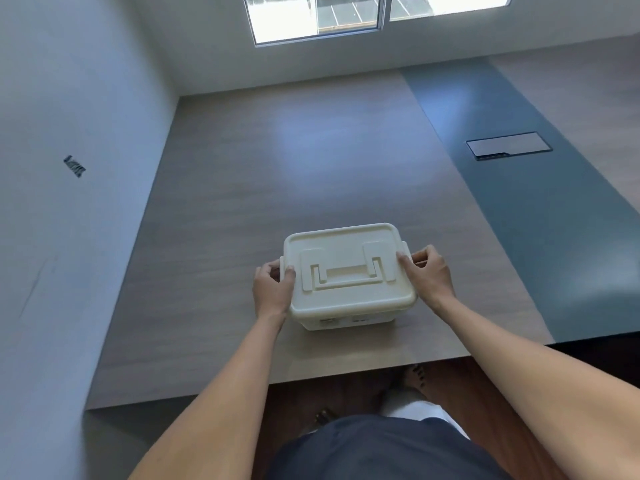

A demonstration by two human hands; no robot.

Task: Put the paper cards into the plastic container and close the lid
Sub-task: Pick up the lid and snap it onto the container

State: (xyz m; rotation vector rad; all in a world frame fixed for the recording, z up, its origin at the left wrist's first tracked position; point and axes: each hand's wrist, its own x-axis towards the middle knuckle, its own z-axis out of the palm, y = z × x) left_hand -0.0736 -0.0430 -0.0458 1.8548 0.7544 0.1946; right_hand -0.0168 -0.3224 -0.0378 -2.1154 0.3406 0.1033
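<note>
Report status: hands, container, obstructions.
Left hand and right hand grip container sides. Lid on. No cards visible. Table unobstructed.

Left hand (pixel 273 289), right hand (pixel 427 271) grip lidded plastic container (pixel 349 278).

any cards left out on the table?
No, the table shows only the container with its lid on, left hand and right hand gripping its sides.

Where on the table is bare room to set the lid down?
Bare wood lies between the container and the far wall, and left of the left hand up to the side wall. The blue strip is free below the panel. Crowded only around the container.
</note>
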